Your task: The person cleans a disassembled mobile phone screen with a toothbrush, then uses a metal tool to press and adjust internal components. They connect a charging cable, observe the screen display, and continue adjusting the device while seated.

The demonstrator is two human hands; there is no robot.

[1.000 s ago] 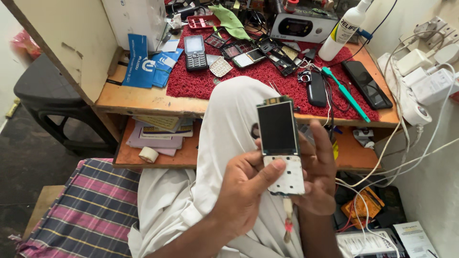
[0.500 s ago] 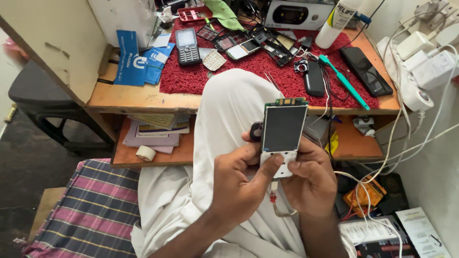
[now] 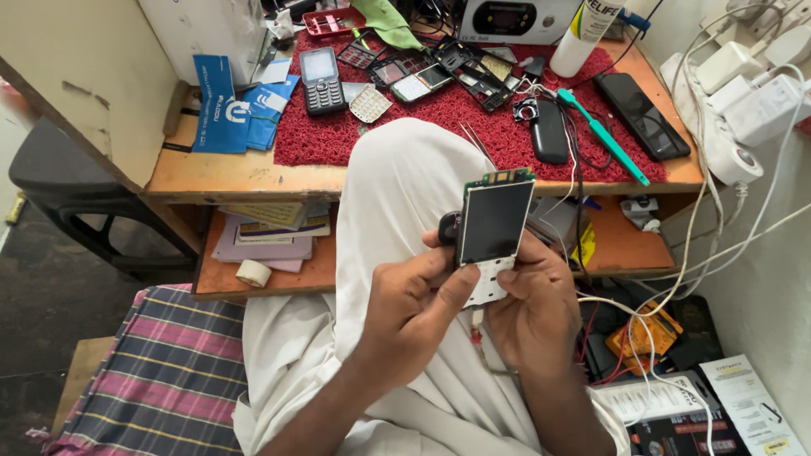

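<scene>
Holding both hands close together over a raised knee draped in white cloth, the person grips a bare phone circuit board w/ a dark rectangular screen and white keypad sheet. Left hand curls around the board's lower left edge, thumb pressed on the white keypad part; right hand cups it from behind & the right side, fingers wrapped on the edge. Board stands upright, screen facing up toward the head cam, just in front of the wooden desk edge. On the desk a red textured mat carries a grey keypad phone, opened phone shells, a black slab phone, a teal-handled tool and a small black handset. Blue paper packets lie left of the mat. Lower shelf has papers & a roll of tape. White chargers and cables hang at the right wall. Checked plaid fabric lies bottom left.
</scene>
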